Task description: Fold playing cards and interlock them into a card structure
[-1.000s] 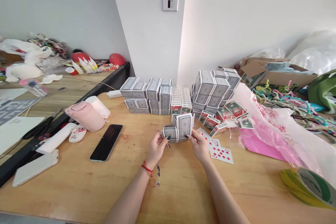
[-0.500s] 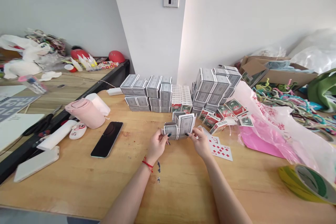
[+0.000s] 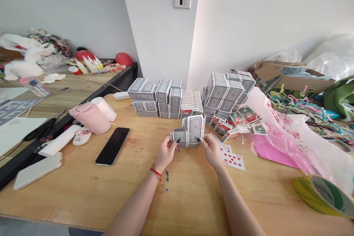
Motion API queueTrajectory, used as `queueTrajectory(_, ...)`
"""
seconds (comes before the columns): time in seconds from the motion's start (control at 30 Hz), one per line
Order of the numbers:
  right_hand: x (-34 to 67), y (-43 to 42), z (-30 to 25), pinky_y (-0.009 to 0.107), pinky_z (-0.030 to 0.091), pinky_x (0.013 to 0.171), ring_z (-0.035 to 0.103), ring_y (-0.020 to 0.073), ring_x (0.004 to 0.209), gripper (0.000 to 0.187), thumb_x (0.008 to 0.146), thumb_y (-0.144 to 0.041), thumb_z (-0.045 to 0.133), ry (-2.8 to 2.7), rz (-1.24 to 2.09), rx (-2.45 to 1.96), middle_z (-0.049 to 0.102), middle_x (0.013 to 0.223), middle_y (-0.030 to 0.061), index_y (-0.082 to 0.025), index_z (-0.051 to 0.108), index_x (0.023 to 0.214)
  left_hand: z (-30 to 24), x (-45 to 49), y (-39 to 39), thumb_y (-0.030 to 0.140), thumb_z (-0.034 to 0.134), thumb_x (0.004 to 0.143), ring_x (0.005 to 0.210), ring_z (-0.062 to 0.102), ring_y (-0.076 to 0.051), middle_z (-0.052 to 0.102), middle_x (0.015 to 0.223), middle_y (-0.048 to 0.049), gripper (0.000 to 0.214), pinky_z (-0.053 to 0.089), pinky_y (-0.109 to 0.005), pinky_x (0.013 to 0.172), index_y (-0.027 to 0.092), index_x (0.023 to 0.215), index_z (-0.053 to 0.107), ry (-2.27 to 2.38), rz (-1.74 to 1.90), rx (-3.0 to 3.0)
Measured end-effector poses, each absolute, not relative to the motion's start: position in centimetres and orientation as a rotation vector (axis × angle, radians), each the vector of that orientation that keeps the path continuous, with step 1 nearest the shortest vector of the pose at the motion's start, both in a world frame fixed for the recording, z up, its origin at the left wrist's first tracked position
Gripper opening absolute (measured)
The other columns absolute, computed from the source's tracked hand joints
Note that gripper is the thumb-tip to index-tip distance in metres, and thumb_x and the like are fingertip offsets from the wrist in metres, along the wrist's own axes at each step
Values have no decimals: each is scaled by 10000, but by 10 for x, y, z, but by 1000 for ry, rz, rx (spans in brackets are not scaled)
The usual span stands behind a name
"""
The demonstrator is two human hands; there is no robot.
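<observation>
Hands both gripped a small cluster of grey-patterned card packs on the pale wooden worktop; left hand, right hand; loose red-diamond playing cards just beside.

Over the light wooden desk, the left hand and right hand pinch opposite ends of a small cluster of grey-patterned playing-card packs. Behind it stand stacked grey card boxes; loose diamond cards lie beside the right hand, and a black smartphone lies off to the left.
</observation>
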State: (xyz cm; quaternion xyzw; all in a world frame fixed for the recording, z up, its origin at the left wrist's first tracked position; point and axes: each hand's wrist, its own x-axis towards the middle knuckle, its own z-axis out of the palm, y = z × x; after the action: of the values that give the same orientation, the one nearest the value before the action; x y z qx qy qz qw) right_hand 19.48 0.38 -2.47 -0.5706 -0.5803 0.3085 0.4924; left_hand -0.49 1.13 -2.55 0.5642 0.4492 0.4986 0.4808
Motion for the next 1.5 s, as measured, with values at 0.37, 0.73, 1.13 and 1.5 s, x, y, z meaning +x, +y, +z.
queueTrajectory(0.37,189,-2,-13,293,335,612,399,153,637,235,816,-403,447,-1447,590,-1427,404,679,-14,-213,406,684,-26,-4,13,344,514,795,549,530,-107,533,659,16,199,451,-233,538,161,873,517,1058,1232,1352)
queueTrajectory(0.73,189,-8,-7,286,317,586,368,145,612,243,841,-372,401,-1521,563,-1452,362,663,-22,-218,335,665,-23,-4,10,364,490,807,596,548,-116,552,713,-1,230,460,-241,589,166,923,511,1058,1192,1421)
queueTrajectory(1.13,196,-8,-17,288,311,579,364,152,603,242,845,-391,382,-1547,569,-1437,379,650,-20,-227,321,678,-22,-5,9,332,546,772,683,596,-146,610,774,-34,254,468,-272,659,175,971,518,1120,1119,1574)
queueTrajectory(1.5,200,-11,-18,291,317,594,359,150,619,255,845,-366,385,-1591,533,-1425,357,659,-20,-222,306,650,-25,-3,9,329,587,730,649,576,-145,583,689,-9,221,449,-266,626,184,877,511,1284,1107,1654)
